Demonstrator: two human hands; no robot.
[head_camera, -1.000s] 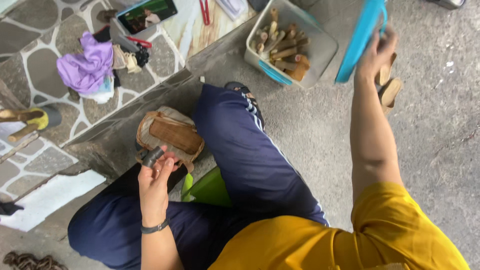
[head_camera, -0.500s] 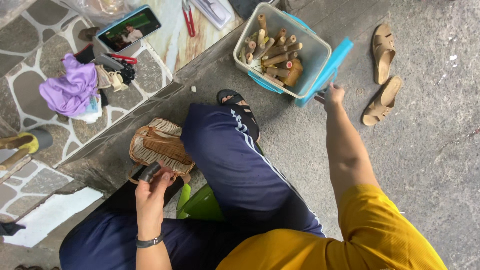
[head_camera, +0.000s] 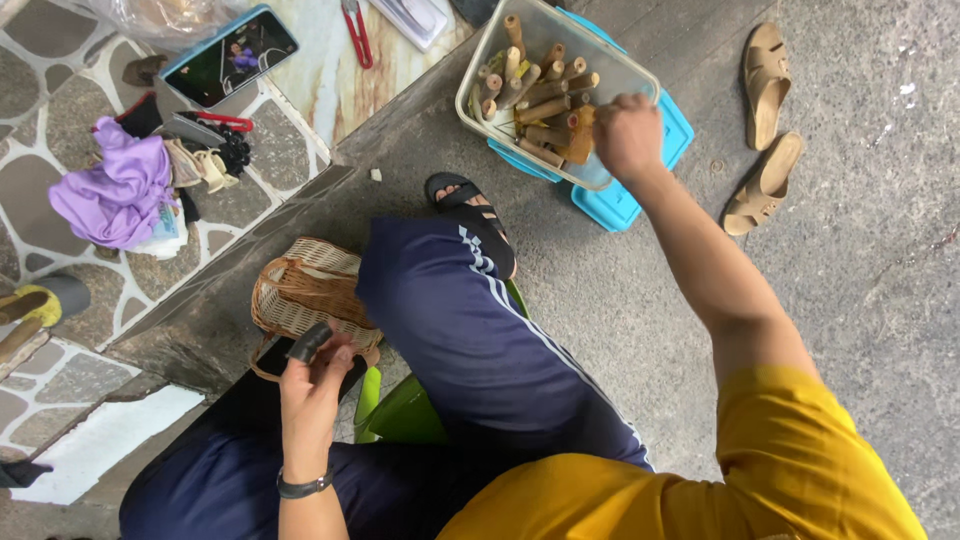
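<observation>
Clear tub (head_camera: 620, 70) of short brown-green bamboo sticks (head_camera: 540, 95)

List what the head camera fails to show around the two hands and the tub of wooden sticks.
- Right hand fingertips: head view, curled into the clear tub, so any grip on the wooden sticks is hidden.
- Dark object in the left hand: too small to identify.
- Blue lid: mostly under the tub.
- Basket: partly behind the leg.

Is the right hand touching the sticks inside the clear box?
Touching. In the head view the right hand rests on the brown sticks at the rim of the clear box.
</observation>
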